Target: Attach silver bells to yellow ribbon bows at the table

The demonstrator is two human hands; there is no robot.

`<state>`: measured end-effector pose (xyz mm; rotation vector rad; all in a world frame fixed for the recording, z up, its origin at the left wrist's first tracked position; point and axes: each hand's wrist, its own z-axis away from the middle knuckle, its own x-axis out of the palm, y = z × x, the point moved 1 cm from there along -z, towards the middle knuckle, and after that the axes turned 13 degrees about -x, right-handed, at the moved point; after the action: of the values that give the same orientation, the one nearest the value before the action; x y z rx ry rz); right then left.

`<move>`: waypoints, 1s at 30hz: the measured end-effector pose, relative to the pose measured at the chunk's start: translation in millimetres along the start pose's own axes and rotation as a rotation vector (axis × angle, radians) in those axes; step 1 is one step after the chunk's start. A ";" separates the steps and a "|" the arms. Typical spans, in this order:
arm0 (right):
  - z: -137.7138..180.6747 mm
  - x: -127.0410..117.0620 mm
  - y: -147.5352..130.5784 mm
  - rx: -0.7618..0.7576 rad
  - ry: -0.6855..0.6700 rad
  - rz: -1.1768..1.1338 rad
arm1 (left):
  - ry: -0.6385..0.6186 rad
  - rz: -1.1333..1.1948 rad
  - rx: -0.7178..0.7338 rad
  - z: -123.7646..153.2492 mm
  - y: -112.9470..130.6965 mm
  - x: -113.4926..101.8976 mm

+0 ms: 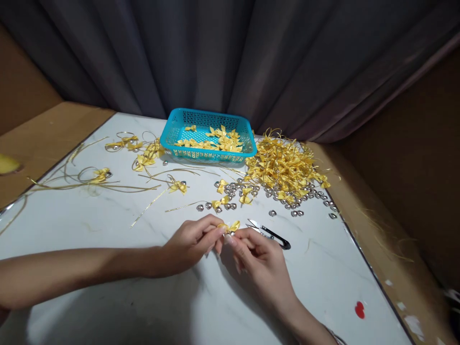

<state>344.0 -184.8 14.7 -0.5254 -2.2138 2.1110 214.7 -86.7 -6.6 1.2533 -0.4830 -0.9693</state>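
Over the middle of the white table, my left hand (201, 239) is closed in a pinch on a small yellow ribbon bow (234, 225). Opposite it, my right hand (259, 256) pinches a small shiny silver piece (229, 234) at the underside of that bow. Whether the two are joined is hidden by the fingertips. Just beyond my right hand lie thread snips (276, 236) with a black handle, blades pointing left. Several loose silver pieces (233, 189) and a few yellow bows (246, 195) lie a little farther off.
A turquoise basket (208, 154) holding yellow bows stands at the back. Right of it rises a heap of bows with gold cords (280, 163). Cut gold cords (93, 187) lie scattered on the left. A red piece (360, 309) lies near the right edge.
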 end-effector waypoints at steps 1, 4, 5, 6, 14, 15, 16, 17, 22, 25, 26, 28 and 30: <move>-0.9 -0.6 0.8 0.014 -0.004 -0.036 | -0.011 0.019 -0.011 -0.3 -0.4 -0.3; -7.0 -10.3 3.0 0.069 -0.037 -0.172 | -0.058 0.132 -0.041 -2.9 -0.6 -1.4; -9.9 -15.5 3.8 0.091 -0.053 -0.219 | -0.074 0.176 -0.049 -4.1 -0.4 -1.6; -12.8 -21.0 4.5 0.111 -0.075 -0.256 | -0.088 0.213 -0.058 -5.1 -0.1 -1.7; -20.4 -30.8 9.9 0.052 -0.450 -0.060 | -0.197 0.290 -0.168 -4.5 5.4 0.0; -19.9 -29.0 10.0 0.012 -0.451 0.004 | -0.211 0.288 -0.184 -3.7 6.3 -0.1; -19.3 -27.4 9.9 -0.021 -0.438 0.057 | -0.228 0.286 -0.196 -2.9 7.1 -0.3; -19.0 -26.3 9.6 -0.046 -0.417 0.093 | -0.250 0.289 -0.204 -2.2 8.0 -0.4; -19.4 -24.1 6.2 -0.157 -0.352 0.132 | -0.333 0.311 -0.201 -1.2 10.8 -1.0; -19.3 -21.9 6.1 -0.244 -0.300 0.165 | -0.345 0.300 -0.192 -1.8 11.2 -1.2; -18.6 -20.4 7.0 -0.258 -0.282 0.182 | -0.351 0.293 -0.188 -1.7 11.0 -1.2; -16.6 -17.2 9.6 -0.273 -0.252 0.229 | -0.368 0.283 -0.183 -1.0 10.3 -1.1; -15.0 -15.3 12.1 -0.271 -0.238 0.273 | -0.381 0.276 -0.186 -0.2 9.5 -1.2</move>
<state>364.9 -174.3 7.2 -0.6547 -2.7278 2.1000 217.4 -85.6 2.5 0.8100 -0.8209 -0.9934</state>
